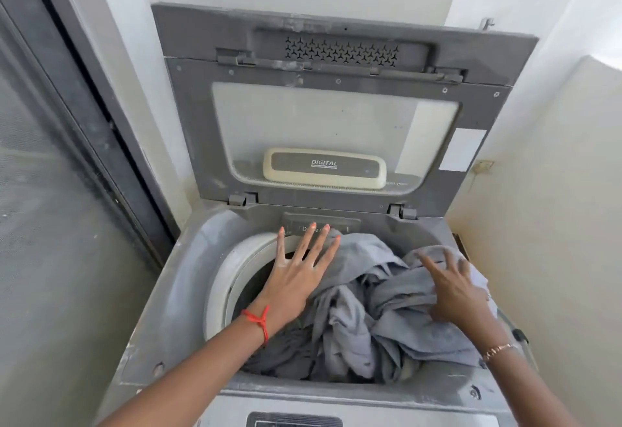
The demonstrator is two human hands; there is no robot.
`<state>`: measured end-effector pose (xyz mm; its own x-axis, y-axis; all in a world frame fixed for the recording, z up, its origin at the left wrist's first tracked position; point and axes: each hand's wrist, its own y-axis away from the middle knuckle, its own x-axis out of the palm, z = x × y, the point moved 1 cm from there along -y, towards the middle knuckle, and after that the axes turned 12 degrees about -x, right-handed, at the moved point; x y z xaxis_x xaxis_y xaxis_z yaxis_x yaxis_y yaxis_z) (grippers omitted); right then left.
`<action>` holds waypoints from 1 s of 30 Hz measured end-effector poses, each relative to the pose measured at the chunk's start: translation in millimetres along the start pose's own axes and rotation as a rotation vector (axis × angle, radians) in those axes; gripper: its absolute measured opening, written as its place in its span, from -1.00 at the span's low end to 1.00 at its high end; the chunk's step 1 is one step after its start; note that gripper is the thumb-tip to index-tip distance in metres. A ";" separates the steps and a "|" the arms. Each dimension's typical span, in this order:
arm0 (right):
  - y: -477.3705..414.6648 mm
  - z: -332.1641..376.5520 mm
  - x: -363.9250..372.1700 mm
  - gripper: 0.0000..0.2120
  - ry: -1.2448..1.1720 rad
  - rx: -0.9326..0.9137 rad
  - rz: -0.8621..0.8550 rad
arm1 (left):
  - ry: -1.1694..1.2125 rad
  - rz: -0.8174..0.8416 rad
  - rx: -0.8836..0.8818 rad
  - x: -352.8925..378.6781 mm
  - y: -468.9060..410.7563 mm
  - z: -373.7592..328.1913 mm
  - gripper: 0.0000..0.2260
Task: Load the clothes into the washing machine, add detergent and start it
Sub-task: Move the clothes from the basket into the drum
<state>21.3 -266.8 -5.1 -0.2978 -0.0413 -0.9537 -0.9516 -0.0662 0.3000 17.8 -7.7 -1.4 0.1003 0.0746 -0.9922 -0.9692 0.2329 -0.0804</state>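
Observation:
A grey top-loading washing machine [175,308] stands below me with its lid [336,117] raised upright against the wall. A heap of grey clothes [363,322] fills the drum and bulges over its right rim. My left hand [299,275] hovers flat over the drum's left side with fingers spread, holding nothing; its fingertips reach the detergent drawer [319,226] at the back. My right hand [454,287] presses down on the right part of the grey clothes, fingers curled into the cloth.
A dark-framed sliding door with a mesh screen [50,207] runs along the left. White walls close in behind and to the right [555,224]. The control panel [292,420] shows at the bottom edge.

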 end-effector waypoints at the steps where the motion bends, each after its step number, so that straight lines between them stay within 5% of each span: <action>1: -1.9 -0.8 5.0 -0.36 0.055 0.014 -0.018 | 0.005 -0.012 -0.002 0.2 -0.6 -0.1 -0.02; 4: -2.9 12.5 1.6 -0.81 0.022 0.022 -0.279 | 0.018 -0.013 0.000 -1.3 1.7 -1.9 -0.03; 8: 2.3 42.8 -28.6 -0.63 -0.234 -0.041 -0.458 | 0.010 -0.031 -0.006 -8.8 5.9 -1.4 -0.01; 12: 2.7 95.0 -86.6 -0.85 -0.612 -0.298 -0.609 | -0.024 -0.116 -0.026 -20.5 5.2 2.1 -0.02; 16: -0.3 147.6 -126.4 -0.71 -1.433 -0.562 -0.474 | 0.029 -0.293 -0.226 -39.6 3.4 27.7 -0.05; 18: -17.7 152.4 -107.3 -0.77 -1.951 -0.539 -0.232 | 0.063 -0.392 -0.284 -49.4 3.9 46.5 0.02; 20: -33.9 152.1 -68.3 -0.77 -2.184 -0.398 -0.018 | 0.027 -0.399 -0.254 -48.1 5.6 55.6 0.07; 22: -46.1 148.2 -27.0 -0.78 -2.078 -0.220 0.078 | -0.005 -0.323 -0.189 -36.4 9.7 53.2 0.14; 24: -54.9 137.9 7.3 -0.83 -1.719 -0.131 0.114 | -0.023 -0.265 -0.123 -20.0 12.1 44.6 0.13; 28: -57.6 108.4 32.3 -0.87 -0.714 -0.180 0.227 | 0.018 -0.137 -0.095 4.6 7.8 21.1 0.12; 30: -50.1 91.5 35.7 -0.64 -0.145 -0.109 0.252 | 0.042 -0.075 -0.067 11.9 0.9 8.9 0.10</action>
<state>51.4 -173.7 -56.0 -0.5389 0.0721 -0.8393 -0.8349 -0.1785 0.5207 20.2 2.0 -12.4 0.1652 0.0182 -0.9861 -0.9723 0.1705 -0.1597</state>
